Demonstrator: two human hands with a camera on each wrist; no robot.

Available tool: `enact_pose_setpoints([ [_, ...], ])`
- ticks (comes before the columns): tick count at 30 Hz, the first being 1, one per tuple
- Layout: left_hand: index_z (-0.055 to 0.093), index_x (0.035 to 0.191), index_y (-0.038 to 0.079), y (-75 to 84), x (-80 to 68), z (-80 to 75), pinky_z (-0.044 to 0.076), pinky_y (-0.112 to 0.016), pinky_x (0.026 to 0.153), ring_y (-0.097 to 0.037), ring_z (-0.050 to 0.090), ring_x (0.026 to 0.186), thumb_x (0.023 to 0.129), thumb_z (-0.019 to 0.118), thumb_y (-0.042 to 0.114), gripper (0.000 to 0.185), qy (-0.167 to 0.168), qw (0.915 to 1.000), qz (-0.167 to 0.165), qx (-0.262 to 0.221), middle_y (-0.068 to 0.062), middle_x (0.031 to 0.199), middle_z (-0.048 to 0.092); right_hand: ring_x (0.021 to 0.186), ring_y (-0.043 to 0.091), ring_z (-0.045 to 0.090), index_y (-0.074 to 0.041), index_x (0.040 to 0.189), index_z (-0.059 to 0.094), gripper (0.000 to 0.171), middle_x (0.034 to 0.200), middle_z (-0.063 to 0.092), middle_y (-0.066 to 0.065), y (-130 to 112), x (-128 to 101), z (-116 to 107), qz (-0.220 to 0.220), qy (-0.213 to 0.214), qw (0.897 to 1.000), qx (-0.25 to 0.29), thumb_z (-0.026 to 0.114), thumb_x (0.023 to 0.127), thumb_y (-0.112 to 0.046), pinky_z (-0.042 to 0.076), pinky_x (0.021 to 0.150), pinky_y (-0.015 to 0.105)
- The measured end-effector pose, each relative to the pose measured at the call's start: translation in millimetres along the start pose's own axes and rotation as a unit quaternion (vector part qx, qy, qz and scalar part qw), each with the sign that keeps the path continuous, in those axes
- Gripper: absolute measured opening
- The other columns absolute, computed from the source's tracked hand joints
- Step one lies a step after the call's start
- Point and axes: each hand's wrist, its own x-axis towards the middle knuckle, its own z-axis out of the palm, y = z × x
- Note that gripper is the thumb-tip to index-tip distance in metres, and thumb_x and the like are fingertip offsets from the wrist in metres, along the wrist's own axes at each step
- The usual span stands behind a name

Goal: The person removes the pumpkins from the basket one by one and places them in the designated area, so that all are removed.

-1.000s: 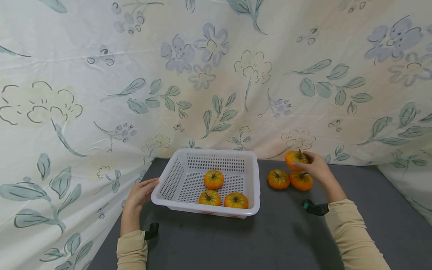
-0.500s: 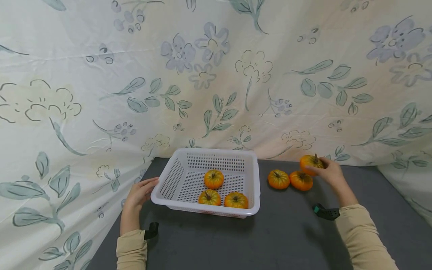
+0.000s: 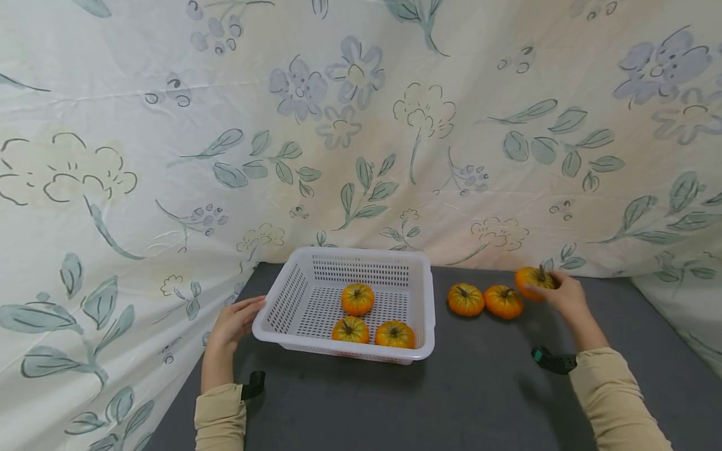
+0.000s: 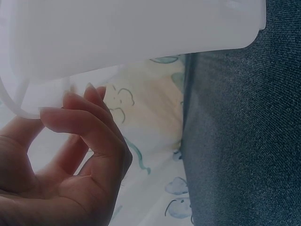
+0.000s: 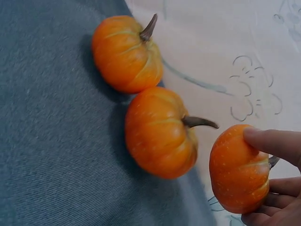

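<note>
My right hand (image 3: 555,289) grips a small orange pumpkin (image 3: 531,279) (image 5: 239,170) low over the dark table, at the right end of a row with two more pumpkins (image 3: 503,301) (image 3: 465,299) lying beside it. In the right wrist view, fingers (image 5: 273,143) curl over the held pumpkin's top. A white perforated basket (image 3: 282,294) holds three small pumpkins (image 3: 358,299). My left hand (image 3: 234,322) rests against the basket's left rim, with fingers (image 4: 82,125) loosely bent under the rim (image 4: 28,101).
A floral cloth backdrop (image 3: 361,125) rises behind and at both sides of the grey table (image 3: 451,401). The cloth comes close behind the held pumpkin. Dark wrist straps (image 3: 555,361) sit on both sleeves.
My right hand has carried the pumpkin rightward and down, from above the two lying pumpkins to the table at their right. The left hand and basket stayed put.
</note>
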Motion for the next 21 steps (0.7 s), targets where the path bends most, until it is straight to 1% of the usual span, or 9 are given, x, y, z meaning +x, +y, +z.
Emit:
enact_pose_setpoints([
  [2,0.056,0.136,0.001,0.2,-0.3,0.0,0.054,-0.024,0.073,-0.004,0.066,0.083,0.088,0.073,0.033,0.06,-0.001,1.0,-0.001,-0.002,0.014,0.093,0.068,0.139,0.056,0.019,0.01,0.15,0.013,0.085,0.153,0.013,0.039,4,1,1,0.005,-0.001,1.0,-0.012,0.059,0.095,-0.035,0.023,0.112,0.062],
  [7,0.056,0.135,0.001,0.6,-0.9,0.1,0.054,-0.024,0.073,-0.004,0.066,0.083,0.088,0.073,0.033,0.06,-0.003,1.0,0.006,0.001,0.014,0.093,0.068,0.138,0.057,0.018,0.011,0.15,0.015,0.085,0.151,0.014,0.041,14,0,2,0.018,-0.003,1.0,-0.018,0.059,0.094,-0.036,0.022,0.111,0.064],
  [14,0.056,0.135,0.001,-1.3,0.5,-0.9,0.054,-0.024,0.073,-0.003,0.066,0.083,0.088,0.072,0.033,0.059,-0.005,0.9999,0.012,0.003,0.016,0.09,0.067,0.14,0.057,0.014,0.012,0.149,0.012,0.087,0.152,0.01,0.04,30,0,8,0.038,-0.013,0.999,-0.002,0.06,0.094,-0.035,0.02,0.113,0.064],
  [21,0.055,0.136,0.0,-4.0,2.9,-1.9,0.055,-0.023,0.071,-0.002,0.067,0.08,0.088,0.072,0.032,0.06,0.001,0.9999,0.011,0.0,0.016,0.088,0.067,0.139,0.057,0.014,0.014,0.149,0.011,0.088,0.152,0.011,0.041,37,-2,12,0.04,-0.02,0.999,0.001,0.061,0.093,-0.033,0.021,0.112,0.064],
])
